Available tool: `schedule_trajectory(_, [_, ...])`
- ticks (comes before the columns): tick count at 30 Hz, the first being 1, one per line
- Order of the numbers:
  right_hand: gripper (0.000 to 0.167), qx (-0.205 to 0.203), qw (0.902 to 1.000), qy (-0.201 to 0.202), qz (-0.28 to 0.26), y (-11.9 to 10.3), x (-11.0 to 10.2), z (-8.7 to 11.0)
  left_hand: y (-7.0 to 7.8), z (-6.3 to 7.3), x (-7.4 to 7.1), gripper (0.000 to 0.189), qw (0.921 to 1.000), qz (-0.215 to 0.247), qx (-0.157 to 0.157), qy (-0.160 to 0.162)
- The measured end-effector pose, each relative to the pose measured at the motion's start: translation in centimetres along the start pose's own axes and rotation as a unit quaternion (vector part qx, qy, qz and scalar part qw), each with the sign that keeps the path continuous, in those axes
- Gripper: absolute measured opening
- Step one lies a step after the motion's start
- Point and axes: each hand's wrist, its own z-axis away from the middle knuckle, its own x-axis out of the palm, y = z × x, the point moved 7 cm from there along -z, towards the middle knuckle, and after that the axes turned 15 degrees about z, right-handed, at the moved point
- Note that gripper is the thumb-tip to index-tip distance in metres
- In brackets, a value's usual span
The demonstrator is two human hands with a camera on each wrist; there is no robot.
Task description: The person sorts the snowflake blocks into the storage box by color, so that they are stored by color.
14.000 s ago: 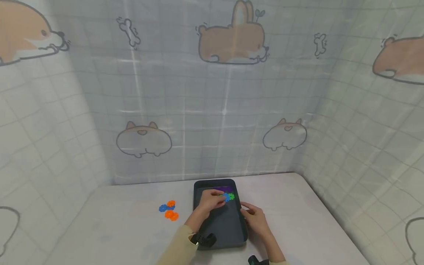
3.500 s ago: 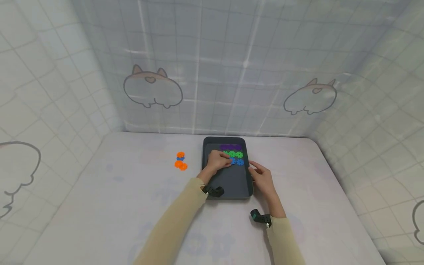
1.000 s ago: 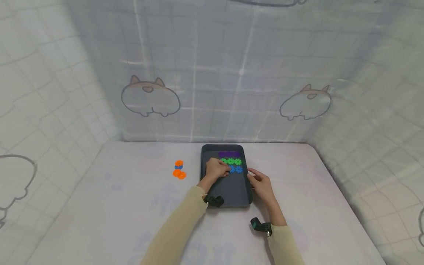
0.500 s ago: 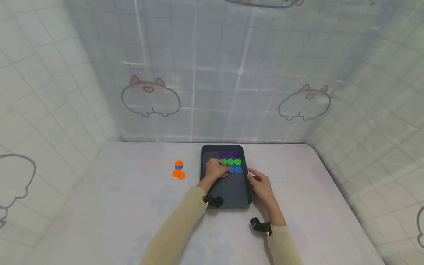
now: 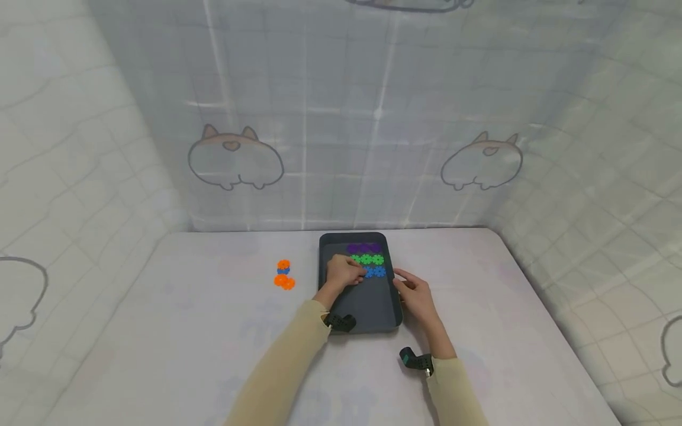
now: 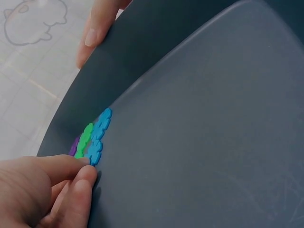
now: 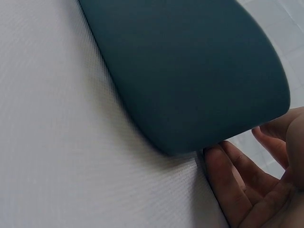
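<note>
- Across the upper middle you have the dark teal side wall of a tray [image 7: 190, 76], smooth, with a rounded lower corner.
- Your right hand [image 7: 268, 194] comes in at the lower right, partly cut off by the frame, its fingers reaching toward the tray.
- Your nearest fingertips [image 7: 214, 159] meet the tray's lower edge, just beside that corner; the hand's far part lies partly behind other fingers.
- To the left you see a whitish, finely textured tabletop [image 7: 47, 118], with a soft shadow along the tray.
- Beyond the tray, at the upper right, stands a pale backdrop [image 7: 282, 23].
</note>
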Motion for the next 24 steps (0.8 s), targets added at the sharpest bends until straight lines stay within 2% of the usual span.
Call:
schedule_trajectory(7, [0.035, 0.003, 1.0, 0.0, 0.0, -0.1, 0.2, 0.0, -0.1, 0.1, -0.2, 0.012, 1.0, 0.004, 0.006, -0.003])
schedule_trajectory(11, [0.035, 0.002, 1.0, 0.005, 0.0, -0.1, 0.2, -0.1, 0.6, 0.1, -0.4, 0.015, 0.9987, 0.048, -0.004, -0.016])
schedule_trajectory(14, [0.036, -0.003, 1.0, 0.004, 0.002, -0.2, 0.2, 0.0, 2.2, 0.4, -0.9, 0.018, 0.996, 0.083, -0.001, -0.032])
schedule_trajectory(18, [0.036, 0.0, 1.0, 0.001, 0.006, -0.1, 0.3, 0.2, 5.4, 1.5, -2.0, 0.023, 0.9923, 0.097, 0.025, -0.073])
schedule_trajectory(21, [0.035, 0.009, 0.9999, 0.003, 0.007, 0.0, 0.2, 0.3, 7.4, 2.4, -3.6, 0.025, 0.9904, 0.089, 0.045, -0.096])
schedule_trajectory(24, [0.035, 0.013, 0.9999, 0.002, 0.005, -0.1, 0.1, 0.3, 8.2, 3.1, -5.7, 0.026, 0.9906, 0.075, 0.056, -0.099])
